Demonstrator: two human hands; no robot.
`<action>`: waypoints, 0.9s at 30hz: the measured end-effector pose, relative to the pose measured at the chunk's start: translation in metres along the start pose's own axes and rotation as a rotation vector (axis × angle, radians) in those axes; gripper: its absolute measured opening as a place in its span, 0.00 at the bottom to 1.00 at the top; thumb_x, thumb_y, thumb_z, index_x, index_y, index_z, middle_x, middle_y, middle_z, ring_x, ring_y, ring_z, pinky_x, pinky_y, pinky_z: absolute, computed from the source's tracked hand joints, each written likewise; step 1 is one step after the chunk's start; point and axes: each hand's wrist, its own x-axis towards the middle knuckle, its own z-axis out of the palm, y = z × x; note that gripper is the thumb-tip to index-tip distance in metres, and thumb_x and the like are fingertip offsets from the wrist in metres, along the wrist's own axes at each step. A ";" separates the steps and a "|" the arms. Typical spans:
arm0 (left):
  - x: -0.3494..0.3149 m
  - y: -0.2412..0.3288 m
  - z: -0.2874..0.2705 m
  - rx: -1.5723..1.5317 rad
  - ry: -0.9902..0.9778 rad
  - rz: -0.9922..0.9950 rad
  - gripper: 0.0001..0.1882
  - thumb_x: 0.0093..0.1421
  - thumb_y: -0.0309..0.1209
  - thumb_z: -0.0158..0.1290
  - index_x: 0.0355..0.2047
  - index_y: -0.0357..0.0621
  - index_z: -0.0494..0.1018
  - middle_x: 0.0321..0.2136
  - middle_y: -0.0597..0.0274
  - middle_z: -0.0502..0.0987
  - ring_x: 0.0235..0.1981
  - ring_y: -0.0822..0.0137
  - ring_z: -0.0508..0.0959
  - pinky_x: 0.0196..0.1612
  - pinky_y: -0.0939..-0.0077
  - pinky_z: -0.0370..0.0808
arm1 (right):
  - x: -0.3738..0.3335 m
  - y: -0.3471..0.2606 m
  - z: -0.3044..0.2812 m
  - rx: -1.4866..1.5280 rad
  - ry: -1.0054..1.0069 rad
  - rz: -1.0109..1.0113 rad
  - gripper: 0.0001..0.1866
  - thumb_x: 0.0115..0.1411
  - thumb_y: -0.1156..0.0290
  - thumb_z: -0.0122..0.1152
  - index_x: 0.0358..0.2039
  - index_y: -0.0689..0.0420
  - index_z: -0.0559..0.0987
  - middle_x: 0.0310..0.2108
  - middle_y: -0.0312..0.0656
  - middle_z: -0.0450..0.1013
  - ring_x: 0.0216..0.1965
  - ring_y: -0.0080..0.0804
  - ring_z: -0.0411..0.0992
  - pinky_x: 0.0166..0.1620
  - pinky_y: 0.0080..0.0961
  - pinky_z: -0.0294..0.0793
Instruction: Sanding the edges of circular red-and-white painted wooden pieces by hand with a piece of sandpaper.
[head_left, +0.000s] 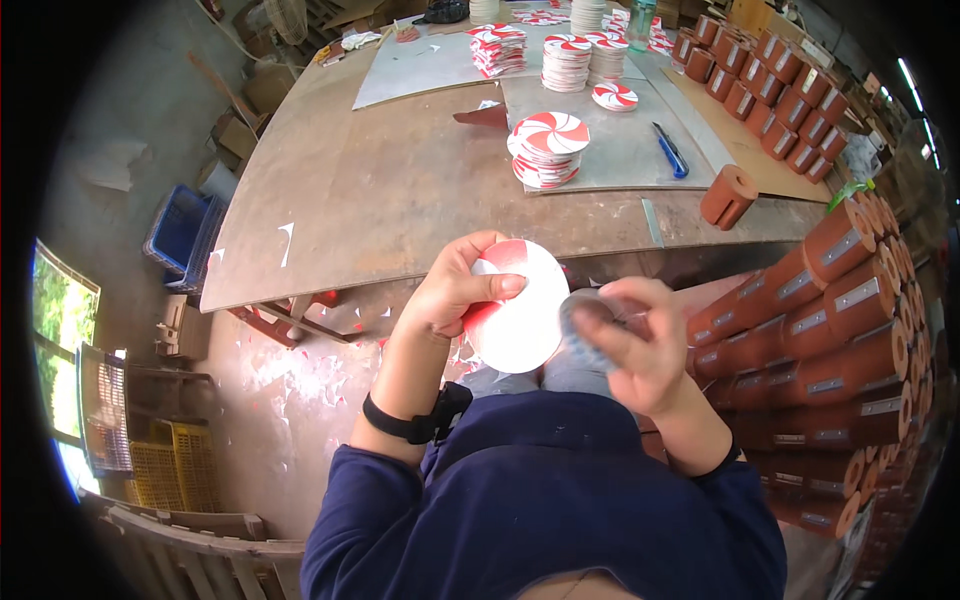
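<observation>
My left hand (452,288) grips a round red-and-white disc (532,325) at its left side, thumb on the face and fingers behind, above my lap. Close to the disc's right edge, my right hand (648,350) is closed around a grey-blue rounded pad (585,340). Motion blurs the pad, so its exact kind and whether it touches the disc's edge cannot be told. On the table ahead stands a stack of discs with red-and-white swirls (550,150), and a single swirl disc (615,97) lies behind it.
The table (340,200) also carries more disc stacks (566,65), a blue utility knife (670,150) and a brown cylinder (729,197). Piled brown cylinders (820,310) rise close on my right. Paper scraps (285,385) litter the floor; a blue crate (183,235) stands left.
</observation>
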 end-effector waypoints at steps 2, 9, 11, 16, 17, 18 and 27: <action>0.000 0.001 -0.001 -0.031 -0.008 -0.008 0.15 0.40 0.19 0.60 0.31 0.36 0.69 0.25 0.59 0.75 0.26 0.71 0.76 0.33 0.77 0.73 | 0.002 -0.001 0.000 0.003 -0.156 -0.186 0.23 0.35 0.80 0.59 0.37 0.50 0.78 0.34 0.42 0.65 0.31 0.35 0.67 0.31 0.24 0.68; 0.004 0.002 -0.005 -0.053 -0.022 -0.049 0.16 0.40 0.19 0.59 0.31 0.35 0.69 0.26 0.59 0.75 0.26 0.70 0.76 0.33 0.77 0.74 | -0.012 0.018 0.002 -0.055 -0.060 0.038 0.25 0.35 0.83 0.57 0.39 0.54 0.77 0.35 0.44 0.64 0.32 0.37 0.68 0.32 0.24 0.70; 0.003 0.000 -0.004 -0.056 -0.027 -0.061 0.16 0.41 0.19 0.59 0.32 0.35 0.69 0.26 0.58 0.75 0.26 0.70 0.76 0.33 0.76 0.74 | 0.006 0.001 0.004 0.054 -0.037 -0.106 0.25 0.36 0.83 0.58 0.40 0.53 0.77 0.36 0.44 0.63 0.34 0.35 0.67 0.32 0.24 0.70; 0.006 -0.001 -0.009 -0.106 -0.043 -0.058 0.17 0.42 0.19 0.59 0.34 0.33 0.69 0.27 0.57 0.75 0.27 0.69 0.76 0.34 0.76 0.74 | -0.017 0.019 0.009 0.104 -0.108 0.009 0.23 0.39 0.82 0.57 0.39 0.52 0.77 0.36 0.45 0.64 0.33 0.36 0.67 0.33 0.25 0.70; 0.006 -0.003 -0.010 -0.107 -0.041 -0.055 0.17 0.42 0.19 0.59 0.34 0.33 0.69 0.27 0.57 0.75 0.27 0.69 0.76 0.34 0.76 0.74 | -0.020 0.027 0.009 -0.001 -0.133 0.056 0.22 0.39 0.81 0.57 0.39 0.52 0.77 0.35 0.46 0.64 0.32 0.37 0.67 0.32 0.26 0.70; 0.006 -0.004 -0.010 -0.088 -0.010 -0.060 0.16 0.42 0.20 0.58 0.33 0.33 0.69 0.27 0.57 0.75 0.27 0.69 0.76 0.34 0.76 0.74 | -0.023 0.031 0.009 -0.107 -0.157 0.103 0.22 0.40 0.80 0.58 0.39 0.51 0.77 0.34 0.46 0.64 0.32 0.37 0.67 0.32 0.26 0.70; 0.005 0.000 -0.005 -0.086 0.069 -0.052 0.15 0.45 0.22 0.56 0.35 0.32 0.68 0.28 0.56 0.75 0.28 0.68 0.76 0.35 0.75 0.74 | -0.005 0.018 0.005 -0.154 0.053 0.033 0.21 0.40 0.79 0.59 0.40 0.53 0.76 0.33 0.45 0.66 0.31 0.38 0.68 0.31 0.25 0.69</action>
